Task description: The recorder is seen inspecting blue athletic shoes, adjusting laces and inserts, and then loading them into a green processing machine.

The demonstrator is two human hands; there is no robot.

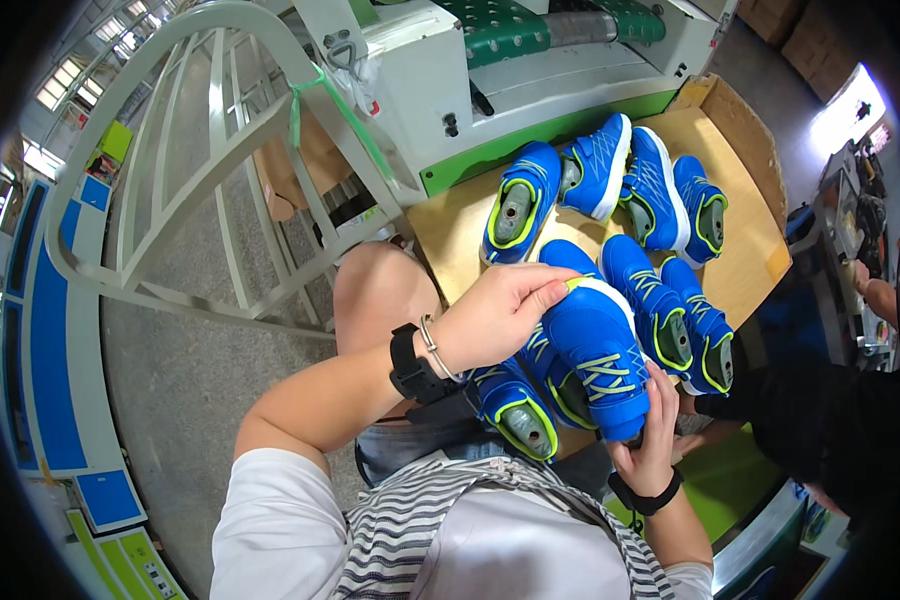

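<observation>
A blue sneaker [592,335] with yellow-green laces and a white sole edge is tilted above other shoes in front of me. My right hand [652,430] is wrapped round its heel end. At the toe, my left hand [500,315] is closed in a pinch, thumb against fingers, touching the rim. A small yellow-green bit shows by the fingertips; what they grip is too small to make out. Beneath and beside it lie more blue sneakers, among them a laced sneaker [520,410] with a grey-green last inside.
A tan board [740,180] with a raised cardboard edge carries several sneakers. Beyond it stands a white and green machine [420,90] with a green perforated belt. A pale metal rack [220,150] is at the left. At the right, a person in dark clothing [820,420] is close by.
</observation>
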